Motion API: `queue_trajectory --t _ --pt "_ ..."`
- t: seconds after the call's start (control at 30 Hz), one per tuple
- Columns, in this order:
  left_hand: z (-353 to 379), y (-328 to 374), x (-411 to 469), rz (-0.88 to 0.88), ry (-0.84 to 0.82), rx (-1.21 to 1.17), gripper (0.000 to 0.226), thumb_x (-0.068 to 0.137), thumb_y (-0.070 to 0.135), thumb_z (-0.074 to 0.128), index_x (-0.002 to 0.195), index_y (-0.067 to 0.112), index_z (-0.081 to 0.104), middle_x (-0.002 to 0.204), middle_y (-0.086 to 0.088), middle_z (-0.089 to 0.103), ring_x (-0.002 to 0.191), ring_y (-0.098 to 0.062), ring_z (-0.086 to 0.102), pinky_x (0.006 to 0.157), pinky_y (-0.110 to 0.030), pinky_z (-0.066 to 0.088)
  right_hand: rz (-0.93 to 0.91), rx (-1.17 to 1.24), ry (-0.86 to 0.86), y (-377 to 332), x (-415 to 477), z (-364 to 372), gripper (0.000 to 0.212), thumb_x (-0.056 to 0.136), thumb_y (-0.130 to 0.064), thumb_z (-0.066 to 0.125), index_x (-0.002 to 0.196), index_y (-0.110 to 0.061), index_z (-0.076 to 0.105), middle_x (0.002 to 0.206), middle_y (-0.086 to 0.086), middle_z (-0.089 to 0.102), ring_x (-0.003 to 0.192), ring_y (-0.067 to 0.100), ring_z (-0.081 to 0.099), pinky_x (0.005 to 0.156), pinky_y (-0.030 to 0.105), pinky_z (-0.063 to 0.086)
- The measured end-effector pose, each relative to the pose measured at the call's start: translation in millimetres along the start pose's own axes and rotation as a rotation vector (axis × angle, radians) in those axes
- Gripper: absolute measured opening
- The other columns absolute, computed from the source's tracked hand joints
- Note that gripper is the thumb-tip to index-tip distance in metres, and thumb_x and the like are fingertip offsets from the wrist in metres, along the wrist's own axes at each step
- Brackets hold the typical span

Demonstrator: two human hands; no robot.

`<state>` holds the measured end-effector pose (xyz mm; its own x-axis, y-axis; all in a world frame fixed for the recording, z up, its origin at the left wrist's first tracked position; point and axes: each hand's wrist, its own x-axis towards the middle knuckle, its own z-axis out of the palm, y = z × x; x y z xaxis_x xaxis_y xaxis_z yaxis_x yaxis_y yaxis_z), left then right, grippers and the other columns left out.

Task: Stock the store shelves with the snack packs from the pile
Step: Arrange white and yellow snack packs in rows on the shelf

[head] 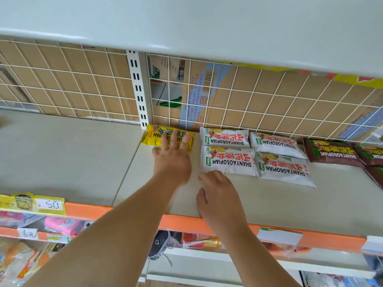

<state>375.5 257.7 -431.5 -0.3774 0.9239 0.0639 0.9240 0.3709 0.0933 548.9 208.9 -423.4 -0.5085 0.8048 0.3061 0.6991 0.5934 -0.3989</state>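
- Left hand [172, 162]: reaches toward 12 o'clock, deep over the pale grey metal shelf [62, 158]. Its straight fingers [175, 139] lie flat on top of the yellow plastic snack pack [152, 136], pressing it rather than gripping. The hand is released, not clenched.
- Yellow pack: lies flat at the back, against the white wire grid panel [259, 96], just at 3 o'clock of the white slotted upright [137, 88]. In my judgement the flat press is meant to seat it squarely in that back corner as the first of its colour.
- Right hand [219, 195]: sits at 5 o'clock of the left hand, nearer the shelf front. Its fingers are loosely curled and hold nothing. The fingertips are just beside the nearest pack of the four white plastic snack packs [228, 160]; I cannot tell whether they touch it.
- White packs: laid two across and two deep at 3 o'clock of the yellow pack, with a narrow gap between. Dark brown snack packs [331, 153] continue farther toward 3 o'clock. The grouping looks sorted by colour.
- Supply pile: not in view.
- Judgement: the yellow row has only begun, and a second pack would go at its 6 o'clock.
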Motion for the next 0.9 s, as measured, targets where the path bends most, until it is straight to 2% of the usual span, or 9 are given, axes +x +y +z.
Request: queue_trajectory --t 0.2,0.33,0.43,0.57,0.67,0.77,0.9 --pt "1 7 17 -0.004 0.029 -0.031 0.062 0.103 0.043 0.021 0.159 0.037 -0.006 0.170 -0.001 -0.002 0.153 -0.036 0.001 0.113 -0.062 0.024 0.022 -0.003 0.017 -2 -2 0 0.034 0.089 -0.017 0.054 0.121 -0.022 0.064 0.114 -0.004 0.062 0.105 0.015 0.057 0.092 0.026 0.051" --pt "3 2 11 0.085 0.082 -0.073 0.061 0.101 0.040 0.025 0.159 0.036 0.007 0.169 -0.001 0.009 0.152 -0.035 0.007 0.114 -0.055 0.029 0.022 -0.005 0.028 -3 -2 0 0.030 0.088 -0.016 0.054 0.117 -0.021 0.064 0.110 -0.004 0.061 0.102 0.015 0.056 0.088 0.027 0.052" --pt "4 2 11 0.136 0.093 -0.126 0.058 0.102 0.041 0.025 0.159 0.037 0.012 0.169 0.002 0.011 0.154 -0.033 0.005 0.118 -0.051 0.025 0.019 0.005 0.042 -3 -2 -1 0.029 0.087 -0.014 0.055 0.113 -0.020 0.065 0.107 -0.003 0.061 0.098 0.016 0.056 0.085 0.026 0.051" --pt "5 0 11 0.092 0.085 -0.114 0.064 0.096 0.044 0.032 0.157 0.038 0.014 0.170 0.000 0.002 0.156 -0.030 -0.005 0.121 -0.055 0.016 0.024 0.006 0.052 -3 -2 0 0.027 0.085 -0.013 0.055 0.109 -0.019 0.065 0.103 -0.003 0.062 0.095 0.018 0.057 0.081 0.028 0.052" --pt "4 0 9 0.017 0.085 -0.076 0.067 0.092 0.054 0.033 0.155 0.045 0.010 0.169 -0.003 -0.003 0.154 -0.038 -0.009 0.117 -0.064 0.012 0.029 0.014 0.048 -3 -2 0 0.026 0.084 -0.012 0.055 0.108 -0.019 0.064 0.100 -0.003 0.060 0.093 0.018 0.056 0.078 0.028 0.052" --pt "2 1 8 -0.002 0.045 -0.084 0.067 0.093 0.057 0.032 0.155 0.049 0.006 0.169 -0.004 -0.004 0.153 -0.044 -0.008 0.116 -0.066 0.015 0.035 0.004 0.058 -3 -2 0 0.027 0.084 -0.011 0.057 0.108 -0.019 0.065 0.101 -0.003 0.061 0.093 0.017 0.057 0.079 0.027 0.052" --pt "2 0 5 -0.001 0.046 -0.083 0.067 0.093 0.057 0.032 0.155 0.050 0.007 0.170 -0.003 -0.003 0.153 -0.044 -0.007 0.117 -0.064 0.017 0.036 0.010 0.062 -3 -2 -1 0.026 0.084 -0.011 0.057 0.108 -0.019 0.065 0.101 -0.003 0.061 0.093 0.017 0.057 0.078 0.026 0.052"
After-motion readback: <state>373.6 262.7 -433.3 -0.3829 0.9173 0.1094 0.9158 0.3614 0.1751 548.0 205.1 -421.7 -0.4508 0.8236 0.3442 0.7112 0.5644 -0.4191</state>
